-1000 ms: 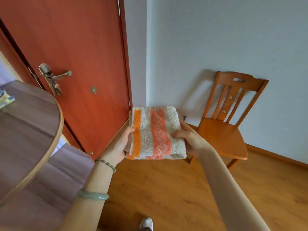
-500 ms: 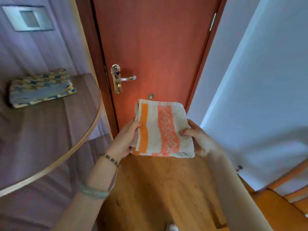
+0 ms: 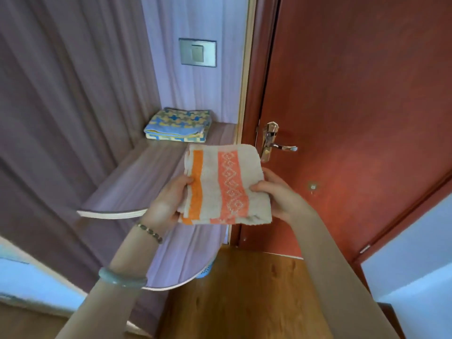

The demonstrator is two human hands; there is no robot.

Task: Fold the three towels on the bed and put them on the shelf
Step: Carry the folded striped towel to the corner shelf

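Left hand and right hand: fingers clamped on side edges of folded striped towel | towel airborne, stripes pointing away | shelf ahead-left, nearer left hand | blue towel at shelf rear.

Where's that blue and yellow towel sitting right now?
In the head view, upper middle: the blue and yellow towel lies folded at the back of the upper shelf, below the light switch, left of the door.
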